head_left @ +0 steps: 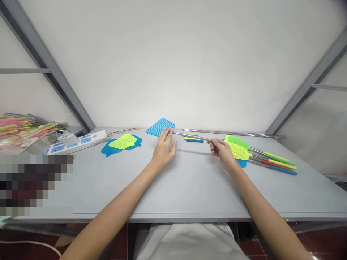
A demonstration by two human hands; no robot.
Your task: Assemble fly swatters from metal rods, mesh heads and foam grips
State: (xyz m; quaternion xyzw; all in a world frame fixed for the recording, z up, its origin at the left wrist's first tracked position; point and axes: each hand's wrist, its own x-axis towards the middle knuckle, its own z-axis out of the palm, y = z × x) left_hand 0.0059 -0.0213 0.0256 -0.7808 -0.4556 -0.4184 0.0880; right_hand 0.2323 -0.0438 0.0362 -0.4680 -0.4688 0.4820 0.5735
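A blue fly swatter head [159, 127] sits at the back of the table, joined to a thin metal rod [189, 135]. My left hand [164, 147] has its fingers stretched out over the near right edge of that head, thumb apart. The fingertips hide where rod and head meet; whether they press on it I cannot tell. My right hand [221, 151] is closed round the rod's other end in a pinch. Behind the rod lie short handle grips, a blue one [194, 141] and a yellow-green one partly covered.
Loose blue heads [112, 151] and a yellow-green head [123, 141] lie at left, near a power strip [81, 142]. Fly swatters with coloured handles [283, 170] are piled at right. Bare metal rods [233, 133] run along the wall. Bagged colourful items [24, 126] are far left.
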